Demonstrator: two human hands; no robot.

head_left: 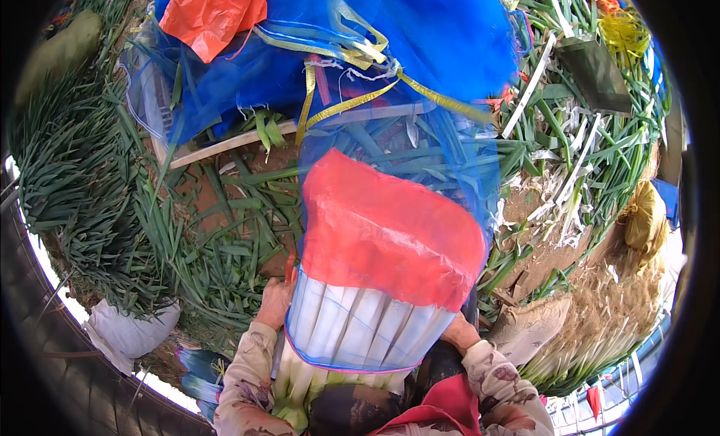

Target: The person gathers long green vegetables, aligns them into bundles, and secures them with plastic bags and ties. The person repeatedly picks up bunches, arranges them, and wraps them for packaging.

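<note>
A bundle of thick white leek or scallion stalks (360, 323) lies before me, pointing away from my body. A blue mesh bag (450, 149) covers its far part, with its pink-edged mouth around the stalks. A red plastic bag (388, 228) wraps the far end inside the mesh. My left hand (277, 302) is at the left side of the bundle by the mesh, its fingertips partly hidden. My right hand (461, 332) is at the right side, its fingers hidden behind the bundle. Whether either hand grips is unclear.
Blue mesh bags with yellow ties (450, 37) and a red plastic bag (214, 20) lie on a wooden frame (225, 146) ahead. Green leaves (84, 211) pile at left. Rooted stalks (602, 329), a tan sack (531, 323) and a metal container (596, 76) are at right.
</note>
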